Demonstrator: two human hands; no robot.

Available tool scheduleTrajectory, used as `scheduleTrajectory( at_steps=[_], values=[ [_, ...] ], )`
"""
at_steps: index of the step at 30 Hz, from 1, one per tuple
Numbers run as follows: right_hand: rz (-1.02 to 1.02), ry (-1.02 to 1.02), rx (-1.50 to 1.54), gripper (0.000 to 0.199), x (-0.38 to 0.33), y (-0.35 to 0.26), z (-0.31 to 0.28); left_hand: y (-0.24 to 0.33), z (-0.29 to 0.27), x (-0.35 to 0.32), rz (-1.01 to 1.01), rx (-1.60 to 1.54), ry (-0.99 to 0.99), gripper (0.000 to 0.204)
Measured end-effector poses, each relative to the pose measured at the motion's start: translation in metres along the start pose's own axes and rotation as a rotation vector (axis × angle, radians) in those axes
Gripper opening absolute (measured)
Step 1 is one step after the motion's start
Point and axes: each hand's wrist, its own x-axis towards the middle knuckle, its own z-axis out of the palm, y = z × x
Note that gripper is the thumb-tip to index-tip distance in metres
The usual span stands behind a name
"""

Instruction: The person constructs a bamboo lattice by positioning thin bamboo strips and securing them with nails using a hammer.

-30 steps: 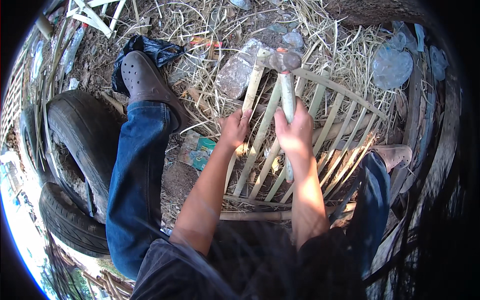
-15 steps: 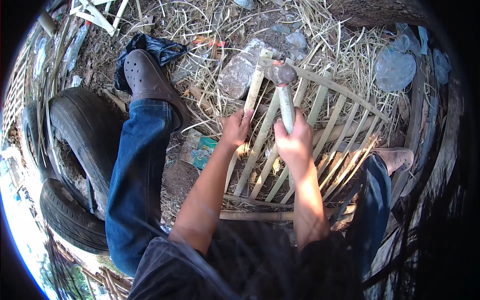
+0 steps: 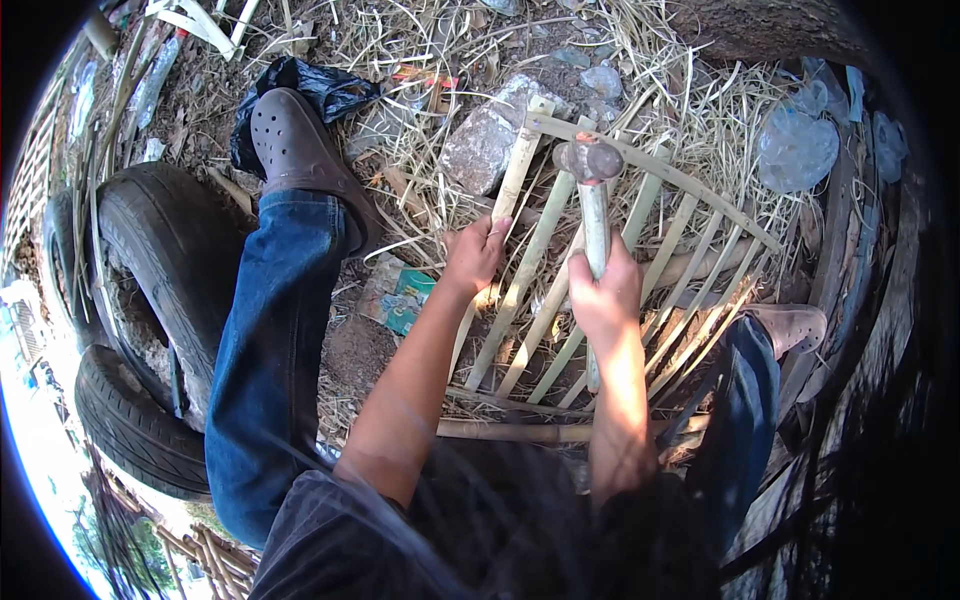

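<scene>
A frame of split bamboo slats [image 3: 545,222] lies across the ground in front of me, with a bamboo crosspiece [image 3: 665,172] along its far side. My left hand [image 3: 474,258] is closed around the leftmost slat, partway down its length. In my right hand [image 3: 607,290] is a hammer [image 3: 596,222], gripped by its pale handle. Its rounded, dark metal head points away from me and sits above the slats, near the crosspiece. The handle's lower end shows below my fist.
A large stone [image 3: 492,135] rests beyond the frame's left corner. Old tyres [image 3: 165,270] stand at the left, near my shoe [image 3: 296,140] and a black plastic bag [image 3: 330,90]. Dry straw and clear plastic [image 3: 797,150] litter the right, below a log [image 3: 765,25].
My right hand has shifted slightly right with the hammer, whose handle stands more upright in view and shows below the fist. My left hand stays on the same slat.
</scene>
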Motion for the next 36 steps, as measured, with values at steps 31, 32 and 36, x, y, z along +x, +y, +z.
scheduleTrajectory(
  at_steps=[31, 32, 36],
  values=[
    [-0.043, -0.031, -0.069, 0.031, -0.025, -0.036, 0.039, -0.007, 0.003, 0.001, 0.127, -0.047, 0.066, 0.041],
    [-0.019, -0.059, -0.081, 0.028, -0.034, -0.032, 0.040, -0.009, 0.004, 0.002, 0.117, -0.079, 0.054, 0.041],
    [-0.034, 0.033, -0.095, 0.023, -0.037, -0.022, 0.053, -0.005, 0.001, 0.002, 0.084, -0.057, 0.017, 0.042]
  ],
)
